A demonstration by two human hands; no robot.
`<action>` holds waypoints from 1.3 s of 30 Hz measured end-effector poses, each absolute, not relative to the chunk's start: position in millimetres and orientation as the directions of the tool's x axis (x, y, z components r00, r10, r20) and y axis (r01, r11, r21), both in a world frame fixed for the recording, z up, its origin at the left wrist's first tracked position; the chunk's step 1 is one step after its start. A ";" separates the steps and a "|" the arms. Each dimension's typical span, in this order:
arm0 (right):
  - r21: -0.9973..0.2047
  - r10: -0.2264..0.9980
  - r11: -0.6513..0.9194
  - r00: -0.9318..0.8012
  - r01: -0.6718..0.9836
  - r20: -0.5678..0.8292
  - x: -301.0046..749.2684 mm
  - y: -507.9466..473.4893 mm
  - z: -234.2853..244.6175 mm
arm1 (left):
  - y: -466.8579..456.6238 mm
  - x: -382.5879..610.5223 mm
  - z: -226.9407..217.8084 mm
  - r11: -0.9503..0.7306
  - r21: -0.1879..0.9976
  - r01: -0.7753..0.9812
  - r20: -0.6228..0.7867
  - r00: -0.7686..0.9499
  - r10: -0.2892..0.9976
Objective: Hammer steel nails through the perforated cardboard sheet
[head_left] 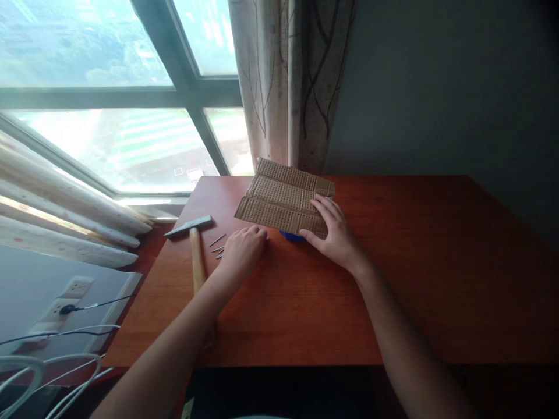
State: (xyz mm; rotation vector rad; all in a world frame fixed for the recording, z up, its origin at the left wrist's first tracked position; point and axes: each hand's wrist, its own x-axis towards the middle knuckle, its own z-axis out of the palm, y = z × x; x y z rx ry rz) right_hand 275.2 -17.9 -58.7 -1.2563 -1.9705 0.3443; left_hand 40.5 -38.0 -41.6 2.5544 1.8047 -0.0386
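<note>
A piece of brown cardboard, creased and covered in rows of small holes, lies tilted over a blue object that is mostly hidden beneath it. My right hand holds the cardboard by its right side, fingers on top and thumb at the near corner. Left of the cardboard's near edge, my left hand is closed low over the table. A small shiny tip, apparently of a nail, pokes out by its fingers. Several loose nails lie beside that hand, partly covered by it.
A hammer with a wooden handle lies at the table's left, its handle partly behind my left forearm. The reddish wooden table extends right. Beyond are a window and curtain; cables hang at lower left.
</note>
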 end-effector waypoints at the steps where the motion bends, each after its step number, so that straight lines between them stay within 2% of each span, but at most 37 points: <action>1: -0.584 0.863 0.477 -0.226 0.656 0.452 275.2 -18.0 -58.7 | -39.1 38.5 -40.8 -0.328 0.016 0.944 -0.021 0.329 0.944; 4: -0.589 0.867 0.471 -0.223 0.656 0.445 275.5 -18.0 -59.0 | -44.7 23.2 -35.7 -0.278 0.094 0.956 0.061 0.273 0.960; 7: -0.585 0.866 0.474 -0.229 0.658 0.444 276.0 -17.7 -59.4 | -49.1 -6.3 -31.4 -0.163 0.126 0.979 0.162 0.142 0.977; 10: -0.586 0.867 0.473 -0.231 0.658 0.440 276.2 -17.6 -59.5 | -50.4 -37.4 -32.9 -0.041 0.108 0.993 0.129 0.027 0.991; 13: -0.588 0.868 0.472 -0.231 0.657 0.439 276.0 -17.5 -59.6 | -51.3 -53.8 -37.4 0.014 0.111 0.994 0.082 -0.023 0.996; 19: -0.579 0.867 0.476 -0.242 0.662 0.436 274.7 -16.9 -57.5 | -54.0 -53.3 -40.2 0.019 0.154 0.988 0.036 -0.024 0.999; 26: -0.532 0.857 0.509 -0.338 0.677 0.390 262.0 3.3 -50.6 | -54.6 -63.6 -46.3 -0.010 0.199 0.980 0.098 -0.010 0.995; 33: -0.510 0.836 0.548 -0.452 0.663 0.312 211.7 47.0 -40.6 | -61.0 -67.3 -43.5 0.000 0.295 0.956 0.186 -0.058 0.981; 39: -0.481 0.821 0.566 -0.506 0.669 0.263 166.5 67.6 -31.0 | -71.3 -66.5 -31.5 0.026 0.306 0.952 0.209 -0.094 0.973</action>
